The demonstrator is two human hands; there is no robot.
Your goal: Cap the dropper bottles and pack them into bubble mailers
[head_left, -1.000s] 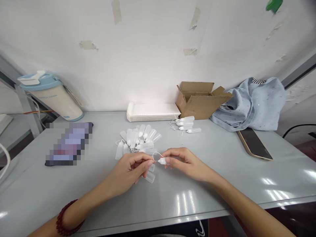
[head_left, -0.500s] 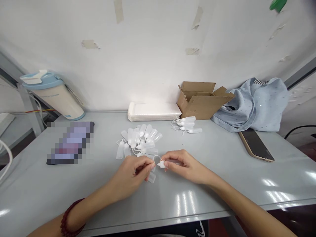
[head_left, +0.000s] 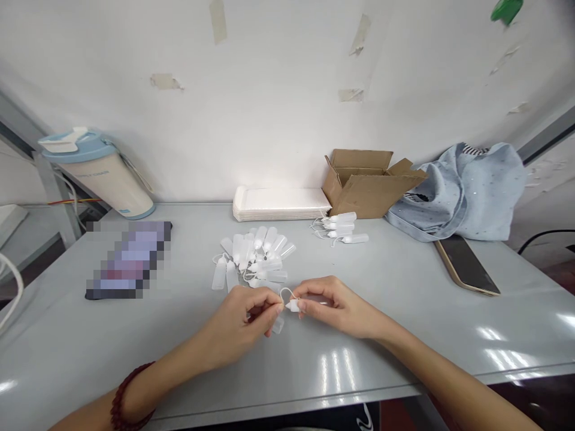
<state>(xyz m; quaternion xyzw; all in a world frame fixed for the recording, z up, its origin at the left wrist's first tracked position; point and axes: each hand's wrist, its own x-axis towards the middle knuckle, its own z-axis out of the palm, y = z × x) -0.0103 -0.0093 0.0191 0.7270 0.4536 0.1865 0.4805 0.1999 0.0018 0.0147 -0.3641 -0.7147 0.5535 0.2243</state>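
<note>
My right hand [head_left: 336, 304] grips a small white dropper bottle [head_left: 294, 305] lying sideways, its nozzle pointing left. A thin white cord [head_left: 286, 291] loops from the bottle's neck to my left hand [head_left: 251, 311]. The left thumb and forefinger pinch the cord's end at the nozzle tip; the tiny part inside the pinch is hidden. Another bottle [head_left: 278, 325] shows partly beneath my left fingers. Just beyond lies a loose pile of similar translucent bottles [head_left: 269, 264] with white tops and cords.
Several more bottles [head_left: 342, 226] lie in a group before an open cardboard box [head_left: 368, 194]. A stack of white trays [head_left: 283, 203] stands against the wall. To the left are a tumbler [head_left: 108, 179] and a phone [head_left: 130, 260]; to the right, a blue bag [head_left: 485, 191] and another phone [head_left: 467, 263].
Both hands have come slightly nearer to me with the bottle. The gap between the left fingertips and the nozzle has narrowed.
</note>
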